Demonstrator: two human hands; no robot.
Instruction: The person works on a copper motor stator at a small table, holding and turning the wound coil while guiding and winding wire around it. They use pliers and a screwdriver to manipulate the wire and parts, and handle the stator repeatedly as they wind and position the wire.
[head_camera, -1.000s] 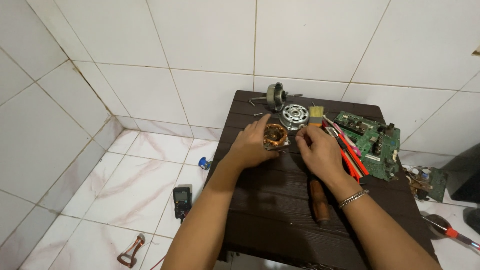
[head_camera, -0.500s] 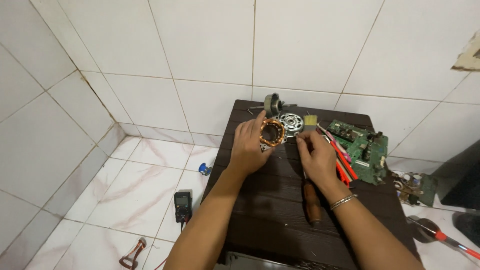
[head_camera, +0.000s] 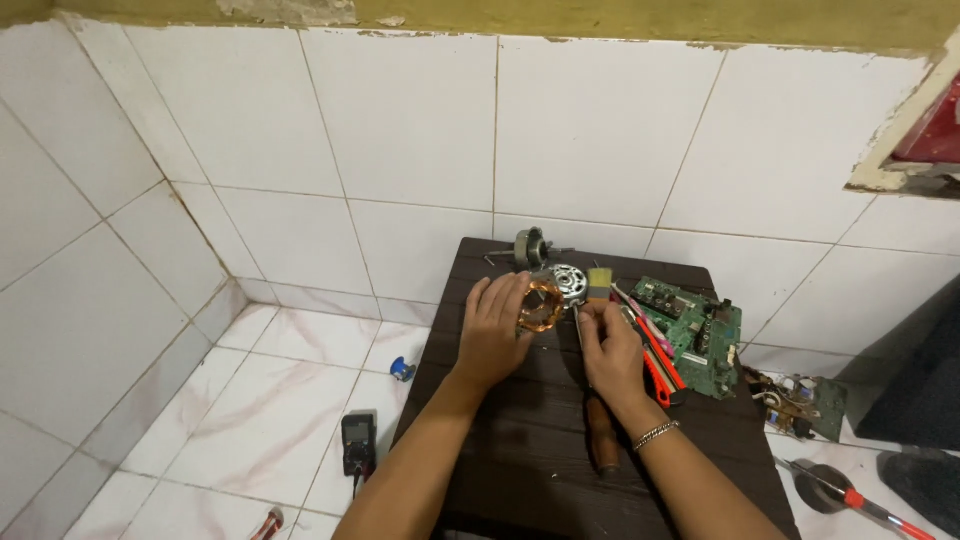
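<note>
My left hand grips a round motor stator with copper windings, holding it tilted just above the dark wooden table. My right hand is beside it, fingers pinched on a thin metal tool that points at the stator; a bracelet sits on that wrist. Behind the hands lie a silver motor end cover, a rotor with its shaft and a small yellow-green block.
A green circuit board and red-handled tools lie on the table's right side. A brown wooden handle rests below my right wrist. On the tiled floor are a black multimeter, a blue object, another circuit board and a red screwdriver.
The camera has tilted upward, showing more wall. My left hand has kept its hold on the stator, and my right hand has come in closer to it with the thin tool.
</note>
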